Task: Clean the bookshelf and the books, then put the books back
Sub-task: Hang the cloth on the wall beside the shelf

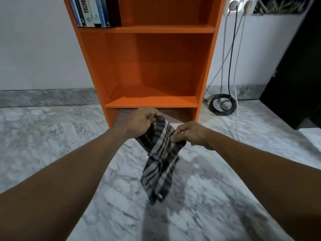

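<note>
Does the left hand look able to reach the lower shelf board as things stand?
Probably yes: the lower shelf board lies open just beyond the left hand, nothing between them, though that hand and the right hand both grip the striped cloth.

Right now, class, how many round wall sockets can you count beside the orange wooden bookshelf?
2. Both sit side by side in a white plastic plate on the wall, right of the orange wooden bookshelf: the left round socket and the right round socket. Others may be off frame.
</note>
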The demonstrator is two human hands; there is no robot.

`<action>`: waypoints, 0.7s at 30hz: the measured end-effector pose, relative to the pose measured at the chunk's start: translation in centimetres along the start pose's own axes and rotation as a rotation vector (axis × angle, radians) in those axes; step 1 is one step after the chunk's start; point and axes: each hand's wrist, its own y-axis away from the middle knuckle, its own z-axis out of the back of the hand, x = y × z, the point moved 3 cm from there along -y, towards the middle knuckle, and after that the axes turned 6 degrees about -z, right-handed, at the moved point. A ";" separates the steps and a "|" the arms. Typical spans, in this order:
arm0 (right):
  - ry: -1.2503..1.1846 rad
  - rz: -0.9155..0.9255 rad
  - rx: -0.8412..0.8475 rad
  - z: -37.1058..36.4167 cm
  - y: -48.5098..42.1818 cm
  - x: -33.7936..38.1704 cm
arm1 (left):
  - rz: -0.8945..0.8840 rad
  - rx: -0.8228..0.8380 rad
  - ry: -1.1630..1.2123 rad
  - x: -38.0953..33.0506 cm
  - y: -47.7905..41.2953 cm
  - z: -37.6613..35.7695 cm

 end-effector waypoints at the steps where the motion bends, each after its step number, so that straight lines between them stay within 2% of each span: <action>1: -0.050 0.021 -0.062 0.2 -0.3 0.3 | 0.023 -0.004 -0.091 0.9 -0.2 0.3; 3: -0.168 0.073 -0.162 0.6 -0.8 1.1 | 0.062 -0.021 -0.280 2.1 -0.4 0.9; 5: -0.197 0.157 -0.263 1.1 -1.4 2.7 | 0.000 0.010 -0.370 1.8 -0.9 1.5; 7: -0.190 0.244 -0.323 1.8 -2.3 4.0 | 0.101 0.149 -0.289 0.8 -1.6 2.7; 9: -0.144 0.278 -0.356 2.6 -3.0 5.5 | 0.196 0.296 -0.315 0.7 -2.7 4.5; 11: -0.051 0.288 -0.334 3.4 -3.8 7.6 | 0.219 0.343 -0.392 0.7 -4.0 7.1; 15: 0.022 0.297 -0.247 6.5 -3.6 15.2 | 0.245 0.313 -0.339 -1.2 -6.3 13.7; 19: -0.012 0.263 -0.098 12.0 0.0 25.2 | 0.263 0.263 -0.341 -7.9 -7.5 24.8; 21: 0.055 0.263 0.001 14.6 2.2 31.1 | 0.266 0.204 -0.363 -12.4 -7.7 31.5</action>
